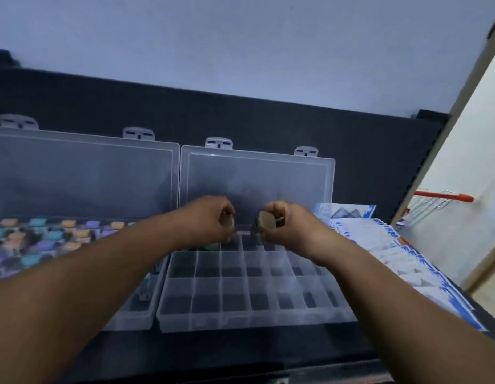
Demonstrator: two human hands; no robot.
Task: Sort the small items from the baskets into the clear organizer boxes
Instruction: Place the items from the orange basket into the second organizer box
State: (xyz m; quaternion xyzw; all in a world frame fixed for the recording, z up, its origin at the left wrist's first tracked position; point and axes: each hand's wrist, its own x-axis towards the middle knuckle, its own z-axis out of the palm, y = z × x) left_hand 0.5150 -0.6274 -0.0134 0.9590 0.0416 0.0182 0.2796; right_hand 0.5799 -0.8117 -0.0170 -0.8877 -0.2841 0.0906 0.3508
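Two clear organizer boxes lie open on a dark table, lids propped up behind. The right box [240,314] has mostly bare compartments; a few small dark items sit in its far row. The left box [130,317] holds many small coloured items [41,239], orange, teal and purple. My left hand [210,217] hovers over the right box's far row with fingers curled round a small tan item. My right hand [285,220] is beside it, pinching a small tan and dark item [265,220]. No basket is in view.
Blue and white packets [401,245] lie in a row along the right side of the table. Beyond the table's right edge stands a wire rack with an orange handle [443,196]. A black panel backs the table under a pale wall.
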